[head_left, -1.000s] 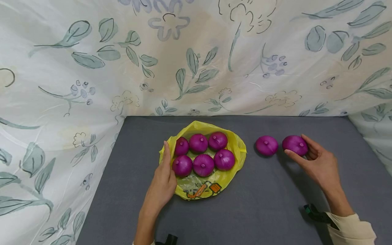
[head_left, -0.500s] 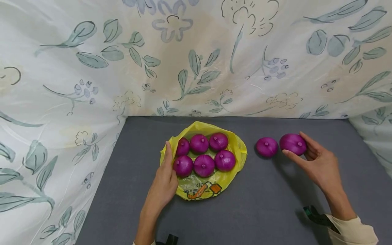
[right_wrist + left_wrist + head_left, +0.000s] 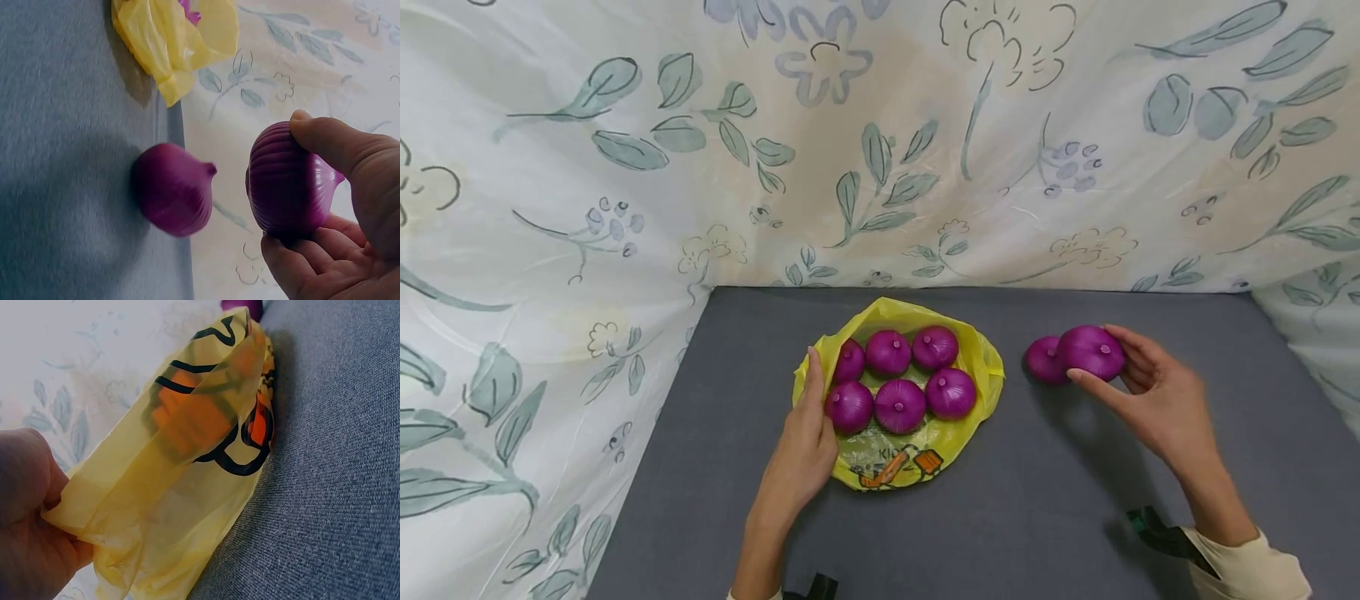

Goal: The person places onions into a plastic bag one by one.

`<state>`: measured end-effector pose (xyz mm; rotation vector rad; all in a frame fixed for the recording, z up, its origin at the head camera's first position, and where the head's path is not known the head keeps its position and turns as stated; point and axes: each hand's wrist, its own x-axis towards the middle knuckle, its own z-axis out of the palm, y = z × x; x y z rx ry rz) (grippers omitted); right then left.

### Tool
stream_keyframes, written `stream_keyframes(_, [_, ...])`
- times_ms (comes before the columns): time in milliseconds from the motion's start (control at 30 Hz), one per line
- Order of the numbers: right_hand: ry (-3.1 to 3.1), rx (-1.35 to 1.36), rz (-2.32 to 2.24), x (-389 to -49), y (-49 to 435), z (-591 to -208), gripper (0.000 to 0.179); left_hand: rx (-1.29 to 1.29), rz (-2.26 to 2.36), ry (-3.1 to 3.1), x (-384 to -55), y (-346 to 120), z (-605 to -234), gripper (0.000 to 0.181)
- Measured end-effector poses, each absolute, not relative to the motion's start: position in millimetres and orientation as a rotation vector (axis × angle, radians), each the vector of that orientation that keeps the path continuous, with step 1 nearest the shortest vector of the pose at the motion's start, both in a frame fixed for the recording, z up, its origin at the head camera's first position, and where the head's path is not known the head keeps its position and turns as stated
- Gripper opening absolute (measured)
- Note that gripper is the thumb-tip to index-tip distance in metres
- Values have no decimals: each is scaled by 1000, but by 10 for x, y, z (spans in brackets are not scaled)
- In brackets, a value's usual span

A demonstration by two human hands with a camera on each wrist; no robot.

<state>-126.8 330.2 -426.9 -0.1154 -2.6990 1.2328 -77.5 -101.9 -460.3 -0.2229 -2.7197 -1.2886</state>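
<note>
My right hand [image 3: 1165,408] holds a purple onion [image 3: 290,178] between thumb and fingers, lifted off the table. Another onion [image 3: 172,190] sits on the table just left of it, partly covered by the held one in the head view. My left hand [image 3: 801,450] grips the left rim of a yellow plastic bag [image 3: 880,312]. In the left wrist view, its thumb and fingers pinch the thin plastic [image 3: 150,494]. The bag's mouth gapes upward, and several onions [image 3: 899,406] lie inside in two rows. An orange and black print shows on the bag's near side.
A dark grey cloth [image 3: 970,533] covers the table. Behind it and along the left hangs a pale sheet [image 3: 880,100] with leaf and flower drawings. A dark strap [image 3: 1168,533] is on the right wrist, by a cream sleeve [image 3: 1247,567].
My right hand has carried the onion leftward, so it now overlaps the one on the table. My left hand and the bag have stayed nearly in place.
</note>
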Motion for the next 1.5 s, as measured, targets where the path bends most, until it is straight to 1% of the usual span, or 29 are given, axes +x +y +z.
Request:
stream_keyframes(300, [-2707,-52,1265,-1229,3022,-4224,85,-211,-1285,-2731,-754,-1042,-4621,92])
stream_keyframes(700, [-2726,135,1344,-1248,2617,-4240,80,-225,-1291,-2715,-729,-1047,-4630,94])
stream_keyframes(933, [-2693,247,1430,-1262,2465,-4183,77,-223,-1281,-2709,-730,-1058,-4604,94])
stream_keyframes(1233, [-2700,264,1421,-1260,2328,-4140,77,-226,-1258,-2711,-725,-1060,-4577,94])
stream_keyframes(1500, [-2698,383,1482,-1223,2178,-4136,75,-251,-1263,-2697,-726,-1037,-4558,94])
